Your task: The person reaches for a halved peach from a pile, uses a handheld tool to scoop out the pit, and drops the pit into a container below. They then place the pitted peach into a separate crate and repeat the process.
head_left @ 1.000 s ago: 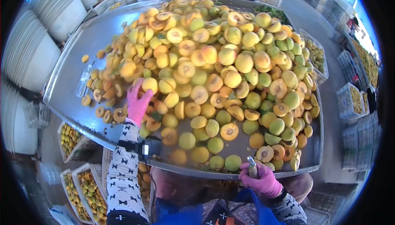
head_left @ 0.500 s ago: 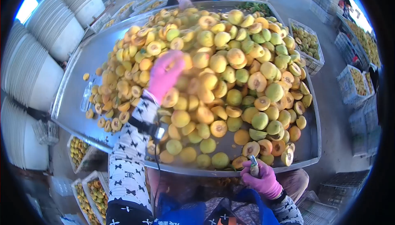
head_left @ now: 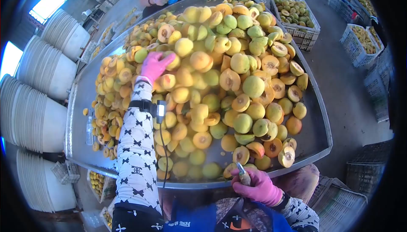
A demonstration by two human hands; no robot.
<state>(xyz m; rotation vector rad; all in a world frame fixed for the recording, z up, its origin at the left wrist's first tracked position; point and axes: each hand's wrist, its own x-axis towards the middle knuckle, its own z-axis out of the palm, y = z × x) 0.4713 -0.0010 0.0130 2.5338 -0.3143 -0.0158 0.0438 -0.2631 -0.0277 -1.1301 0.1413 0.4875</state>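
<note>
Left hand (head_left: 154, 66) spread open over fruit (head_left: 253, 86) heaped on a steel table (head_left: 313, 119); right hand (head_left: 257, 186) grips a tool (head_left: 243, 175); crates (head_left: 296, 9) upper right.

The heap of peaches (head_left: 237, 75) covers the sorting table (head_left: 316, 117) from far edge to near edge, with bare strips along both side edges. The left hand (head_left: 154, 66) lies on the heap's far-left part, and the right hand (head_left: 258, 187), gripping a pitting tool (head_left: 243, 174), is at the near edge. Stacked basins (head_left: 38, 117) stand left of the table, and crates (head_left: 296, 13) lie beyond its far-right corner.
</note>
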